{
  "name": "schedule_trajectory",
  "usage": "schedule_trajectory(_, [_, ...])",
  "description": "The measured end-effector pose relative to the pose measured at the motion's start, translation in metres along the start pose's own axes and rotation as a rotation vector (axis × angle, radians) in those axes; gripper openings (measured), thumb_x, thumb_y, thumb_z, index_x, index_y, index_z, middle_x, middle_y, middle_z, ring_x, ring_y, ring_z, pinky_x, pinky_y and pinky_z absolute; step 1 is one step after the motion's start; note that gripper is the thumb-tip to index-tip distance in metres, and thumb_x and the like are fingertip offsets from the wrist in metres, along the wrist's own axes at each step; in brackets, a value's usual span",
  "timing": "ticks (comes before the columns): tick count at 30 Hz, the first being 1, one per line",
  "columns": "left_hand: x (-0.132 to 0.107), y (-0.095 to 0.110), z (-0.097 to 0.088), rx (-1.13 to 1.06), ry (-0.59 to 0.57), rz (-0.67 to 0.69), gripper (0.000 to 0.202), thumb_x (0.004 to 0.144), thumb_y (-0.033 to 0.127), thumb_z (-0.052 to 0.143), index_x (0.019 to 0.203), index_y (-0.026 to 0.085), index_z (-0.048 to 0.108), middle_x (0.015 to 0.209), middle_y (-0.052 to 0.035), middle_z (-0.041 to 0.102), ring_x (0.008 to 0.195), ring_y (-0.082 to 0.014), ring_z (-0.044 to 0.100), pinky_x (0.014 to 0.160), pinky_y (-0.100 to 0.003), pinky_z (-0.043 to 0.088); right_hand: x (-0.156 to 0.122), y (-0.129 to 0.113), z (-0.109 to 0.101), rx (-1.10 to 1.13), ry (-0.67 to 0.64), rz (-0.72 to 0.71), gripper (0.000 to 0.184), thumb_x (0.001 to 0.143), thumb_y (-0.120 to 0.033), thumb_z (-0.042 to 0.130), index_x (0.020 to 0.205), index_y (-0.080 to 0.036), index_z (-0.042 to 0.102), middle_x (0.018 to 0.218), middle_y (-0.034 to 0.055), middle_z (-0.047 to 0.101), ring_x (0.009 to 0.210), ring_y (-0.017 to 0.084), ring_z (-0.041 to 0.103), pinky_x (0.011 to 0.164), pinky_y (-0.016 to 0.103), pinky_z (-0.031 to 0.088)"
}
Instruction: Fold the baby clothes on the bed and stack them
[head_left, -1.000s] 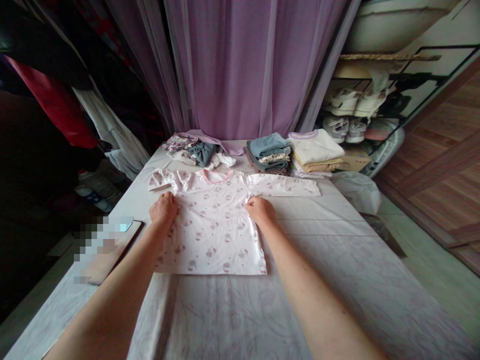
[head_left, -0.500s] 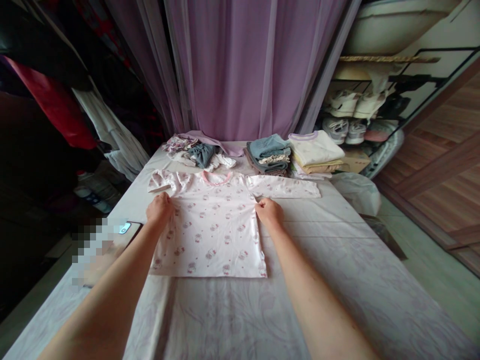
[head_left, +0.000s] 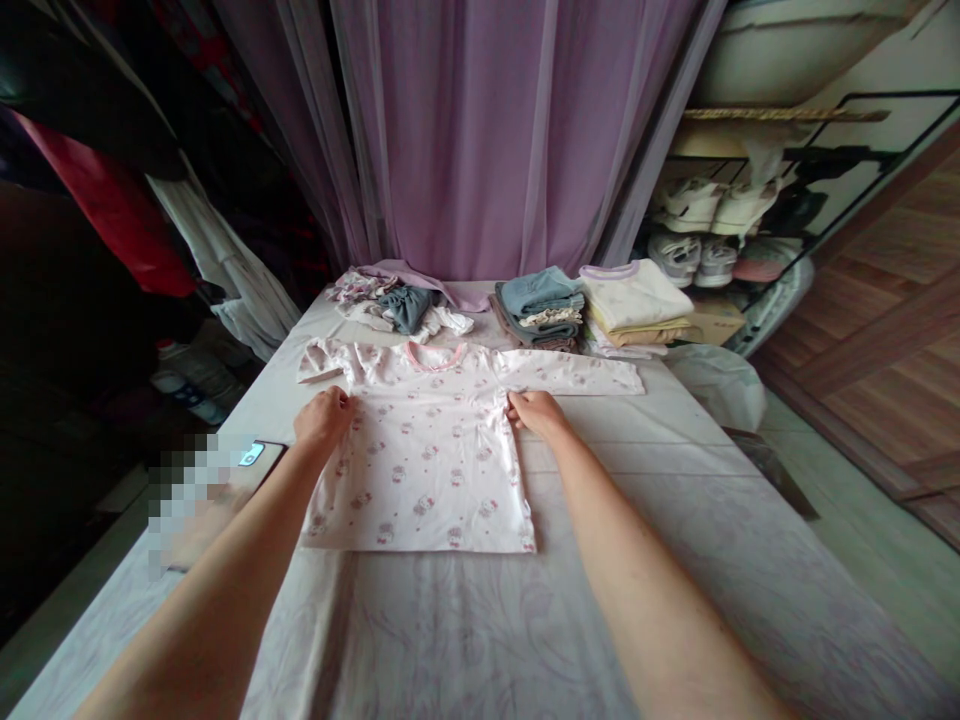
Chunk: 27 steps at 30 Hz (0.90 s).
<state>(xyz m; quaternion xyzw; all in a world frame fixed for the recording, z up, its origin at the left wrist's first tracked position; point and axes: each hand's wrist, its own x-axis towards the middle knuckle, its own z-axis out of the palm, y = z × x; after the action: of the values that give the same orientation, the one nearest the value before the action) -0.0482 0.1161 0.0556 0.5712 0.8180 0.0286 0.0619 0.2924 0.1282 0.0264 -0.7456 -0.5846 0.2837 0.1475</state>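
Observation:
A white long-sleeved cotton top (head_left: 427,480) with a small pink print and a pink neckband lies flat and face up on a pale sheet (head_left: 660,540), its sleeves spread sideways. My left hand (head_left: 322,420) is curled on the fabric at the top's left underarm. My right hand (head_left: 535,413) pinches the right side edge just below the other sleeve. The end of the left sleeve is turned over on itself.
Beyond the top stand folded stacks of clothes (head_left: 634,305) and a loose pile of garments (head_left: 401,310). A phone on a board (head_left: 251,455) lies at the left edge, partly blurred out. A white plastic bag (head_left: 716,385) sits right; a shoe rack (head_left: 697,220) and purple curtain (head_left: 465,130) stand behind.
My right hand has moved outward and slightly up since a second ago, and the top's body now lies wider and flatter. My left hand has barely moved.

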Motion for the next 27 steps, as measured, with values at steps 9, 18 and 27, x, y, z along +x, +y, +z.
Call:
schedule_trajectory(9, [-0.018,0.012,0.012,-0.002,0.226,0.199,0.04,0.091,0.025,0.044,0.129,0.019,0.055,0.129,-0.0149,0.059,0.112,-0.0312,0.058,0.09,-0.043,0.047,0.0,-0.016,0.002,-0.088,0.119,-0.01,0.019,0.076,-0.032,0.061,0.081,-0.021,0.076,0.078,0.005,0.074,0.079,0.021,0.067,0.065,0.024,0.043])
schedule_trajectory(18, [-0.068,0.094,0.049,-0.06,0.119,0.913,0.038,0.096,0.036,0.044,0.13,0.024,0.057,0.144,-0.0069,0.051,0.137,-0.0282,0.039,0.115,-0.05,0.027,-0.001,-0.012,0.008,-0.069,0.203,-0.038,0.025,0.085,-0.035,0.053,0.085,-0.021,0.073,0.083,0.0051,0.074,0.08,0.018,0.068,0.067,0.023,0.044])
schedule_trajectory(27, [-0.085,0.128,0.061,-0.041,0.006,0.94,0.056,0.094,0.057,0.042,0.142,0.029,0.047,0.154,-0.0088,0.037,0.143,-0.0326,0.029,0.115,-0.059,0.022,0.014,-0.01,0.013,0.02,0.219,-0.085,0.028,0.077,-0.025,0.06,0.105,-0.021,0.064,0.088,-0.0001,0.072,0.073,0.015,0.064,0.065,0.022,0.044])
